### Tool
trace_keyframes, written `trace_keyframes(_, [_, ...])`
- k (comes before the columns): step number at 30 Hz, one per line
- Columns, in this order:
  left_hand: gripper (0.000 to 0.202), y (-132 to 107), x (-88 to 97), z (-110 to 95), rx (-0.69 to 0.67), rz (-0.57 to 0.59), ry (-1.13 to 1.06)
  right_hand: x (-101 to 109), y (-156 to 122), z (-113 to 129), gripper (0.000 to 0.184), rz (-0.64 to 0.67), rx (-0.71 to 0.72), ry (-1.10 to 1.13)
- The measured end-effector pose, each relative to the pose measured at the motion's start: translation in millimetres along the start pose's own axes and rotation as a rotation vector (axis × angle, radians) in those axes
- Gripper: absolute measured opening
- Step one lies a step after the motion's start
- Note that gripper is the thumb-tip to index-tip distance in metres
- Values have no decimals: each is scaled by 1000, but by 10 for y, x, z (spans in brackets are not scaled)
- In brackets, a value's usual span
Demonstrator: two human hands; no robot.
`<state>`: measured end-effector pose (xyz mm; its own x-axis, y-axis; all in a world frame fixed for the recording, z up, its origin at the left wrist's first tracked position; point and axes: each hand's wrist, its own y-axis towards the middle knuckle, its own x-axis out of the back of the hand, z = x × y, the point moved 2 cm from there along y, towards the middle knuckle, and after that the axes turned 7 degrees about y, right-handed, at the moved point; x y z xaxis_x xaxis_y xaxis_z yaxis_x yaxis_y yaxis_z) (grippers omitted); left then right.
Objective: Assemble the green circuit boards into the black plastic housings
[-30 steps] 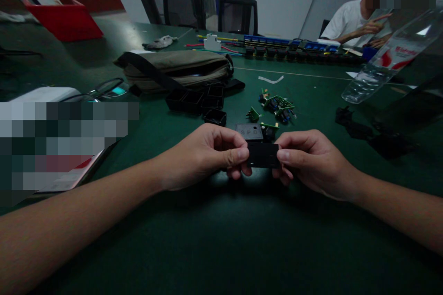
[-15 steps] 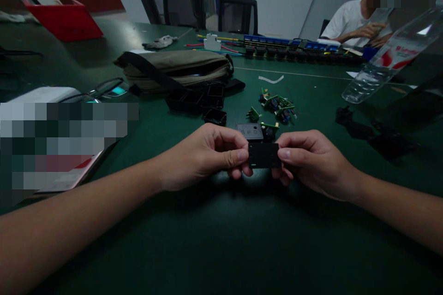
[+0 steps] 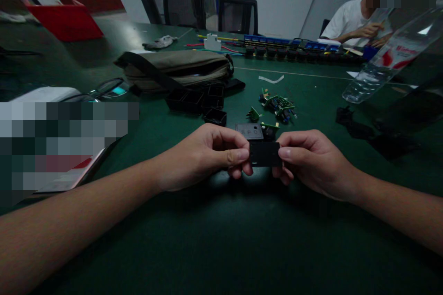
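A small black plastic box (image 3: 265, 154) is held just above the green table (image 3: 221, 239) between both hands. My left hand (image 3: 204, 156) pinches its left end with thumb and fingers closed. My right hand (image 3: 311, 161) grips its right end the same way. Just behind the box lie a grey lid (image 3: 249, 131) and a small green circuit board (image 3: 270, 126). Further back are several green circuit boards (image 3: 278, 103) and several empty black cases (image 3: 199, 100).
A khaki bag (image 3: 180, 68) lies behind the cases. Glasses (image 3: 109, 87) and papers sit at the left. A clear plastic bottle (image 3: 391, 55) leans at the right, near black parts (image 3: 367, 131). A person in a white shirt (image 3: 349, 20) works at the far right beside a row of blue terminal blocks (image 3: 290, 46).
Both hands stay nearly still on the black box; it shifts very slightly between the fingers. The person at the far right has lowered a hand.
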<state>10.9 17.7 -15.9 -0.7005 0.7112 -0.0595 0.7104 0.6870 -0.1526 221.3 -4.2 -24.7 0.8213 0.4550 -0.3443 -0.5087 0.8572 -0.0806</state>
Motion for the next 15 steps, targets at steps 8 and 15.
trace_keyframes(8, [20, 5, -32, -21, 16, -28, -66, 24, -17, -10, 21, 11, 14, -37])
trace_keyframes(15, [18, 12, -24, -10, 24, -35, -39, 19, -13, -9, 22, 25, 18, -50])
